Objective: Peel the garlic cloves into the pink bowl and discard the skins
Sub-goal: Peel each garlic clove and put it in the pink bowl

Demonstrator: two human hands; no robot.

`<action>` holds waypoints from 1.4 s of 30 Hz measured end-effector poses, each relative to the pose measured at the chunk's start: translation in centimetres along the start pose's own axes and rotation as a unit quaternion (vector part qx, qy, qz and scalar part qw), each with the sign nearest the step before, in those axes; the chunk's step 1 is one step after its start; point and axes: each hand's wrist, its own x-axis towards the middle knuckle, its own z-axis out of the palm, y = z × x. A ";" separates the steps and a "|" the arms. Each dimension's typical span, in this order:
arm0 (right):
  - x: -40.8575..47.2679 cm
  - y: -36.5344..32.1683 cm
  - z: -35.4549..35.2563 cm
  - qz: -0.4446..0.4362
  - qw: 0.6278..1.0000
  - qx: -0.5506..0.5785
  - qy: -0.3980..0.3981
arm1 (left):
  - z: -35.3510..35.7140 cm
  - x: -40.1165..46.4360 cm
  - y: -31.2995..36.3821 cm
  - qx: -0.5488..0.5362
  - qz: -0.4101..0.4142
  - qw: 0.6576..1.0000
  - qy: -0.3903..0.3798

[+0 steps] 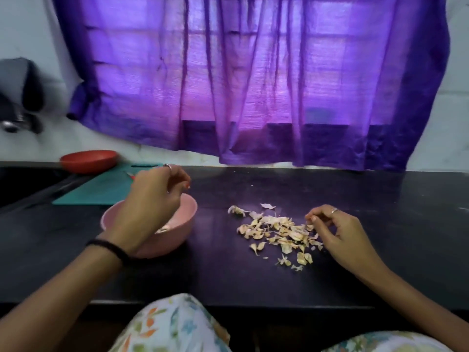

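Item 1. Round pink plastic bowl (186, 219), on the black stone counter (380, 199) at about 9 o'clock from the skin heap. A pale glimpse inside, near the wrist, is probably peeled garlic; most of the interior is hidden.

Item 2. Left hand (149, 196), raised over the bowl's rim, a ring on one finger and a dark band at the wrist. Fingers curled downward toward the bowl; whether they hold a clove cannot be told, as the fingertips are blurred.

Item 3. Loose heap of dry, papery, beige garlic skins (276, 232), spread on the counter well apart from the bowl.

Item 4. Right hand (337, 232), at 3 o'clock of the heap, fingertips curled together at the heap's edge and apparently pinching a scrap of skin.

Item 5. Shallow red plastic dish (88, 160) at 11 o'clock of the bowl, beside a flat teal cutting board (101, 189). Purple cloth curtain (253, 85) hangs behind.

Step in hand, judged: a clove delivered to the bowl while the other hand tends the skins. No unpeeled cloves show on the counter, so peeling looks nearly or fully done.

Next move, judged: gather the scattered skins into one handful and carry them off for discard. They are light and flaky, so sweeping them together with a cupped palm should lose fewer strays.
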 end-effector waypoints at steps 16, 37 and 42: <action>-0.5 0.7 -1.3 -0.021 1.000 0.002 0.005 | 4.7 -0.3 4.3 0.017 0.168 0.984 -0.048; 2.8 -0.3 0.2 0.043 0.961 -0.112 -0.248 | 14.9 1.3 4.3 -0.062 0.239 0.910 -0.334; 2.8 -0.2 -0.2 0.072 0.956 -0.078 -0.273 | 14.9 1.2 3.2 -0.064 0.218 0.919 -0.324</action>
